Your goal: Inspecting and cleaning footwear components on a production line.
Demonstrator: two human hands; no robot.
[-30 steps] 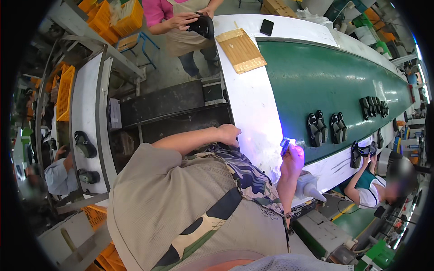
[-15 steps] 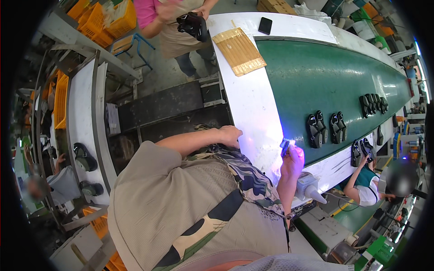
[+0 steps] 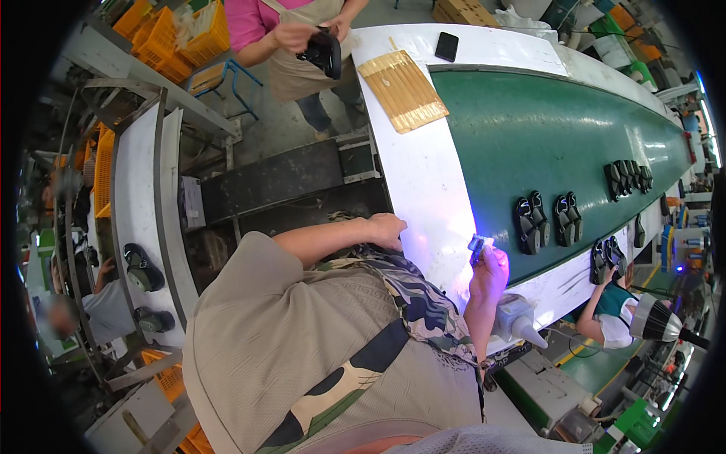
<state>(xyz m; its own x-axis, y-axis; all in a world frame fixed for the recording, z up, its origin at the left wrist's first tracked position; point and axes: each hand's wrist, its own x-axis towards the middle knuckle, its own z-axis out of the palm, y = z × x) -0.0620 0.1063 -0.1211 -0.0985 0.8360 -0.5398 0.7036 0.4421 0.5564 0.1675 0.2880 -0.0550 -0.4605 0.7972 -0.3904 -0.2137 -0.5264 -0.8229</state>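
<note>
See one hand of a pink-sleeved co-worker brought down, since half a second ago, onto a glossy black sandal off the far left corner of the long, flat green surface. Nearest, left of that surface, find the left hand loosely curled at the white tabletop's edge; cannot tell whether holding anything. By its near left corner, find the right hand nearly closed, pinching a small blue object lit violet. Then note paired black open-toed shoes on it, and ribbed brown cardboard beside its far left corner.
</note>
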